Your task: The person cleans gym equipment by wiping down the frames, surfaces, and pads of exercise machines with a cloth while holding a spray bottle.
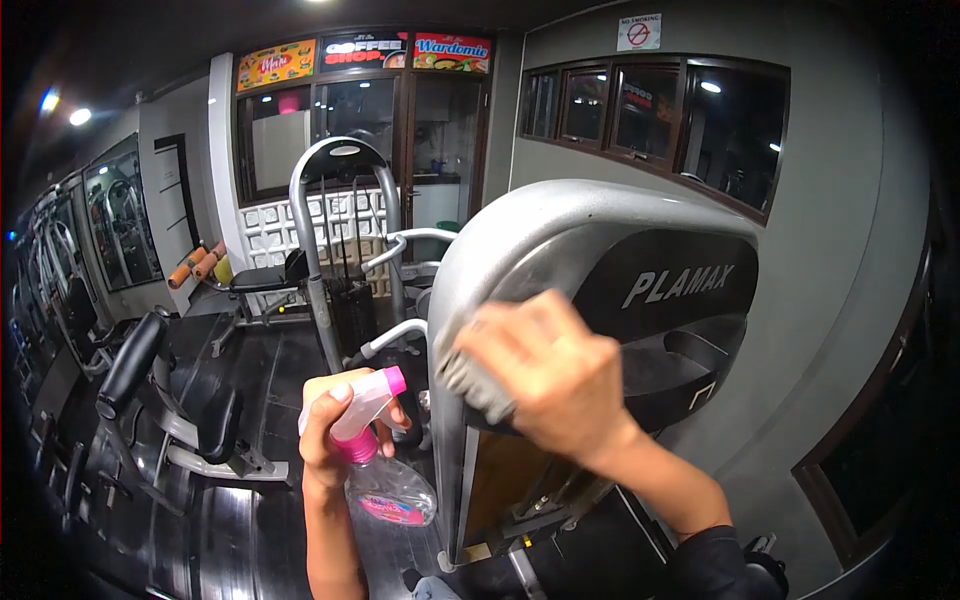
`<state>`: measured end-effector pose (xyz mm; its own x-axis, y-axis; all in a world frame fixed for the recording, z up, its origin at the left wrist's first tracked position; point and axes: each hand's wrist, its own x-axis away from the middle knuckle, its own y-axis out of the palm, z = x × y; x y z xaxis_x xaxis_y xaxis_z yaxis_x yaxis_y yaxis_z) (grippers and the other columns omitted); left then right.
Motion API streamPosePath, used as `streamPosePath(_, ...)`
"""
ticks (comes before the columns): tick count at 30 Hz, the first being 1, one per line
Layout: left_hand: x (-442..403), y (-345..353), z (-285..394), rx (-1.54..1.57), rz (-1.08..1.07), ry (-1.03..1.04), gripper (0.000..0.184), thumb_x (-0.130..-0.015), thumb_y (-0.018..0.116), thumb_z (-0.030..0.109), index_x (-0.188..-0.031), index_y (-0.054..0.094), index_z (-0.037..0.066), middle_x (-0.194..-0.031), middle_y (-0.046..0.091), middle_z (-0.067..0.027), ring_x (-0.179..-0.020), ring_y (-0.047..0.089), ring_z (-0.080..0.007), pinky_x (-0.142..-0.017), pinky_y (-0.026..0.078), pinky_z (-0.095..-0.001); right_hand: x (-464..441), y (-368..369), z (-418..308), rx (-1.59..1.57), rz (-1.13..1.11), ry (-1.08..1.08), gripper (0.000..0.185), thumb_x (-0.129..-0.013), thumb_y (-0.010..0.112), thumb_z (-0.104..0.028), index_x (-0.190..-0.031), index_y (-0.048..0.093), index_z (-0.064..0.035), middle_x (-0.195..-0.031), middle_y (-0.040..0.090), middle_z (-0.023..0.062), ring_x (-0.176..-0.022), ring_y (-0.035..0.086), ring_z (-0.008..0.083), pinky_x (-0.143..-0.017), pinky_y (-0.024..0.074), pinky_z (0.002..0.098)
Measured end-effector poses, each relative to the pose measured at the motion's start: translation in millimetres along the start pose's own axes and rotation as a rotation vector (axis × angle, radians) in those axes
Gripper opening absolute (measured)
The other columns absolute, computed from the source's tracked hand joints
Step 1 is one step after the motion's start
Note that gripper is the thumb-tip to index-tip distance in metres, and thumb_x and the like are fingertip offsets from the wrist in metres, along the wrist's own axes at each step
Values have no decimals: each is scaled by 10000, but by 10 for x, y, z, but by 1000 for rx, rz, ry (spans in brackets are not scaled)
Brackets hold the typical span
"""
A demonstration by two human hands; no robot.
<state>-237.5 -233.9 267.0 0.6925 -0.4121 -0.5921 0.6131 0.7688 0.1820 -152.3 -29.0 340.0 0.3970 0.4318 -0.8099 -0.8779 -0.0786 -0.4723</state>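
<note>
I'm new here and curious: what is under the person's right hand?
Under the right hand is a bunched grey cloth, against the silver machine frame. The hand, blurred, hides part of the cloth; the frame surface directly beneath cannot be seen.

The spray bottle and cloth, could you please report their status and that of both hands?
Left hand gripping spray bottle. Right hand blurred, holding grey cloth against machine's silver frame. No obstruction visible at cloth.

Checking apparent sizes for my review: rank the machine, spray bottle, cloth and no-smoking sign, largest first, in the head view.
1. Machine
2. Spray bottle
3. Cloth, visible part only
4. No-smoking sign
</note>
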Motion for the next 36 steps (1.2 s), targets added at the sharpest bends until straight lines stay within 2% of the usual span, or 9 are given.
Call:
streamPosePath(3,50,-4,7,25,24,-14,569,-841,452,432,-778,623,-107,-678,640,-182,-450,582,-199,-400,483,-260,410,372,-250,44,-63,-181,67,-760,627,-164,-827,621,-160,-816,564,-46,-717,546,106,-434,415,197)
streamPosePath(6,110,-33,-4,21,11,-21,573,-840,455,436,-778,626,-108,-679,641,-185,-455,585,-198,-401,486,-260,647,277,-167,32,-10,-199,62,-756,647,-181,-813,627,-167,-867,596,-59,-708,550,95,-429,398,202)
streamPosePath(12,129,-43,-126,39,-32,-74,572,-836,460,428,-798,628,-118,-687,645,-191,-476,597,-201,-407,495,-262,850,41,-18,62,164,202,283,-642,706,-197,-924,729,-205,-1004,685,-39,-749,615,174,-543,501,214)
streamPosePath(15,84,92,-187,89,-47,-63,567,-834,463,423,-811,626,-119,-696,645,-192,-472,593,-203,-414,490,-262,1028,326,-322,-51,41,141,275,-657,705,-192,-928,729,-228,-1055,686,-58,-753,605,159,-555,512,226)
streamPosePath(18,99,169,-215,70,-61,-102,557,-831,463,418,-802,624,-114,-704,647,-190,-461,584,-202,-429,482,-257,1267,414,-326,16,153,121,254,-684,702,-193,-933,726,-241,-1057,683,-74,-762,603,149,-559,510,219)
streamPosePath(24,136,172,-328,35,-121,-145,541,-835,459,398,-790,633,-113,-707,649,-191,-462,582,-199,-431,487,-259,1512,238,-238,19,406,533,273,-651,791,-157,-901,681,-162,-1045,681,42,-832,599,226,-677,505,318)
streamPosePath(30,116,298,-373,58,-96,-134,527,-845,449,378,-795,628,-115,-709,645,-197,-480,588,-207,-434,491,-267,1431,541,-550,-73,311,445,298,-627,729,-158,-913,729,-243,-1079,681,-83,-828,581,185,-652,497,250)
streamPosePath(34,100,232,-370,57,-67,-87,519,-849,449,374,-801,616,-116,-712,640,-195,-491,589,-209,-430,491,-269,1550,285,-325,20,437,565,197,-689,765,-142,-863,679,-173,-1046,684,35,-843,591,241,-723,492,340)
streamPosePath(36,84,206,-356,53,-49,-89,520,-850,449,375,-809,616,-116,-711,640,-194,-493,590,-210,-427,490,-269,1464,198,-295,-35,432,632,231,-669,774,-134,-880,690,-171,-1031,682,40,-847,602,250,-726,505,353)
